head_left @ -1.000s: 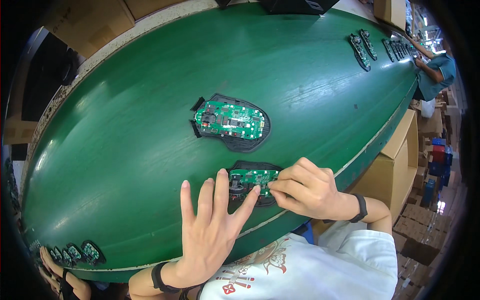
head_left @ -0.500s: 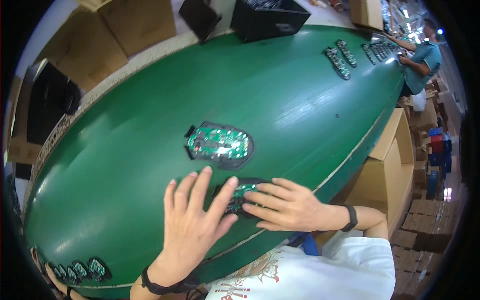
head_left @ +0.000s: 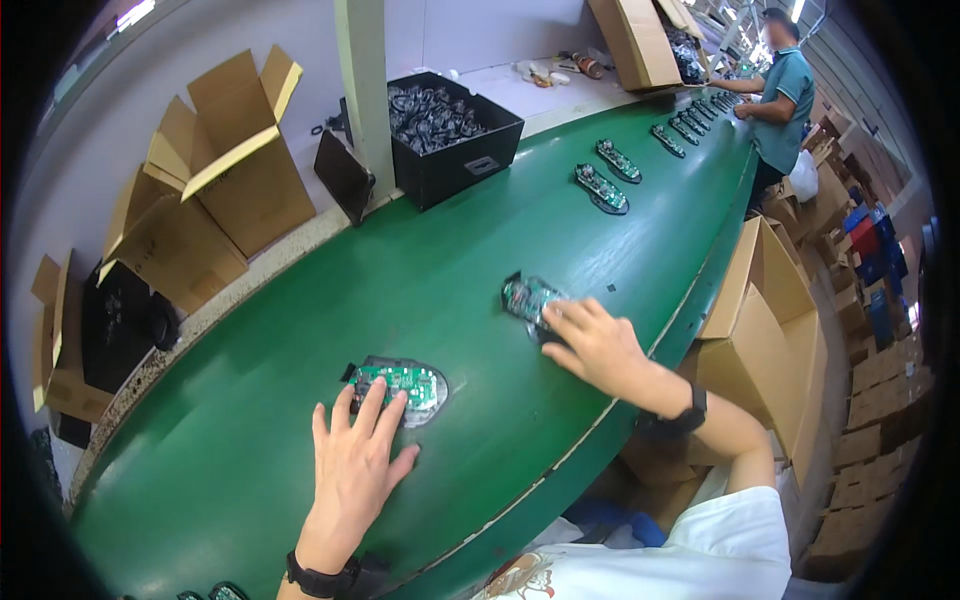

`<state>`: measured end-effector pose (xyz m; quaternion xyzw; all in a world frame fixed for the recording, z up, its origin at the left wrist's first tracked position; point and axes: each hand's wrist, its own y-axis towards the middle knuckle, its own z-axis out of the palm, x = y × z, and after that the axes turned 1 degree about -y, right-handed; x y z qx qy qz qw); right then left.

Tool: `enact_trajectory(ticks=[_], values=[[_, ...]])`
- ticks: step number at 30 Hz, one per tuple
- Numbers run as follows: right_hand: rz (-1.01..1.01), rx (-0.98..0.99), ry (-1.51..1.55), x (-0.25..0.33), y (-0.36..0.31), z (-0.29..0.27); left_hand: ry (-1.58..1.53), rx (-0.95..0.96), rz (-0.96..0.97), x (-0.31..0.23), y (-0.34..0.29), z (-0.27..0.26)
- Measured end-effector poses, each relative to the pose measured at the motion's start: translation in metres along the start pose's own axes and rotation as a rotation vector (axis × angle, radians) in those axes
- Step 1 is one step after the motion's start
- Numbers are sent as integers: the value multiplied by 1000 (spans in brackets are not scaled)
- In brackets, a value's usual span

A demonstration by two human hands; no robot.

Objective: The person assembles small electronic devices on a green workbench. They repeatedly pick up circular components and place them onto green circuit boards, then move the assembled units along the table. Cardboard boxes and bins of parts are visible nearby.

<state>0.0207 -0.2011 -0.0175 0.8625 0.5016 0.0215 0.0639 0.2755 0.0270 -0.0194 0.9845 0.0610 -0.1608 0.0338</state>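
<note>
My left hand (head_left: 355,450) is open, fingers spread, with its fingertips over a dark computer mouse base (head_left: 425,385) that carries a green circuit board. Farther right, the fingers and thumb of my right hand (head_left: 595,345) are closed about the near end of a second mouse base (head_left: 522,298). That base lies at a slant on the green belt and looks slightly smeared; its near end is partly hidden by my fingers. Both boards face up. Each wrist wears a dark band.
More mouse bases (head_left: 601,189) line the green belt (head_left: 480,420) toward a person in a teal shirt (head_left: 785,105). A black bin (head_left: 455,170) of dark parts stands behind the belt. Cardboard boxes stand at the left (head_left: 255,190) and beside the near edge (head_left: 745,350).
My hands, both at one mouse base before, have parted. My right hand has moved away to the right with that base; my left is now over the other one. The view has shifted too.
</note>
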Motion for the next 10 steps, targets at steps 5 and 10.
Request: enact_trajectory(ticks=[5,10], values=[[126,65,-136,-39,54,25,-76,5,45,4,-16,-5],[113,369,-60,-54,122,-11,-16,60,8,13,-48,0]])
